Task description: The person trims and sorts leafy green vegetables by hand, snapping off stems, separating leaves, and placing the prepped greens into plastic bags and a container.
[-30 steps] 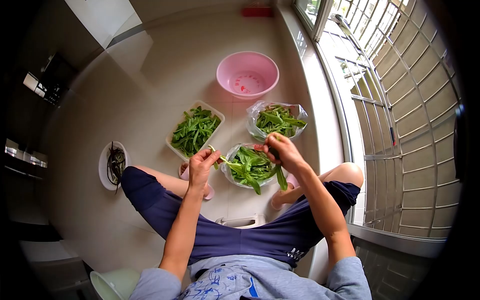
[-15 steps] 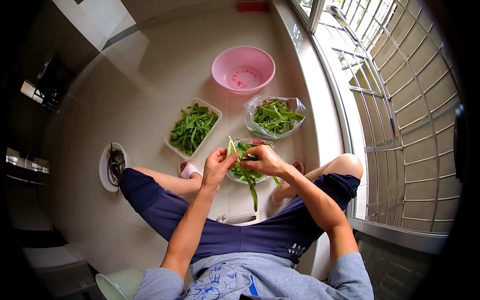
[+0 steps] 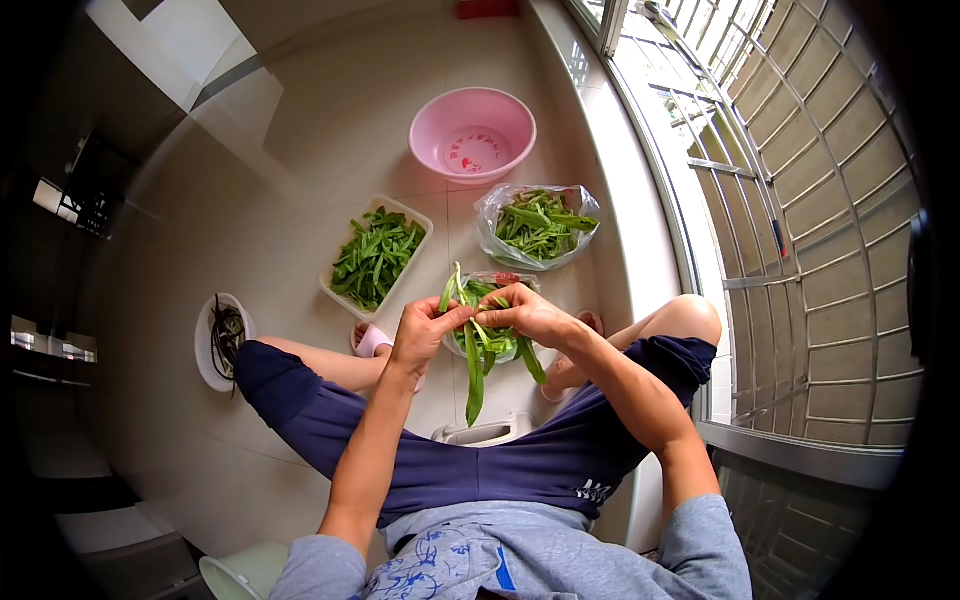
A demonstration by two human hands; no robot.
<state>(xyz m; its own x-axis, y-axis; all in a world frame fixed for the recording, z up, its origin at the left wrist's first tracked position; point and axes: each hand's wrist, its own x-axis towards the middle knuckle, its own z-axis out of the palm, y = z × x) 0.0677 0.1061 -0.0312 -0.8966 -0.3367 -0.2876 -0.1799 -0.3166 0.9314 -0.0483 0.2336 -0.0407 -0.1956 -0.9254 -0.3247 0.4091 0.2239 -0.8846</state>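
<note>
My left hand (image 3: pixel 432 328) pinches a leafy green vegetable stalk (image 3: pixel 475 383) between thumb and fingers. Long leaves dangle below the grip, and a pale end sticks up above it. Close beside it, my right hand (image 3: pixel 524 312) is closed in a pinch on the same greens, its fingertips almost meeting the left ones. Under both hands sits a plastic bag (image 3: pixel 515 283) of greens, partly hidden by them. Just beyond lie a white rectangular tray (image 3: pixel 330 290) heaped with green leaves (image 3: pixel 378 258) and a second clear plastic bag (image 3: pixel 488 215) holding more greens (image 3: pixel 545 225).
A pink basin (image 3: pixel 425 135) with red print on its bottom stands farther off. To the left, a white oval bowl (image 3: pixel 204 345) holds dark, stringy strands (image 3: pixel 227 335). A pale green bucket (image 3: pixel 245 575) is at lower left. The window ledge (image 3: pixel 610 160) and metal grille run along the right.
Both hands have shifted slightly, with the fingertips drawn together. The hanging leaf has swung left, and another leaf now droops below my right hand. The view has moved a little.
</note>
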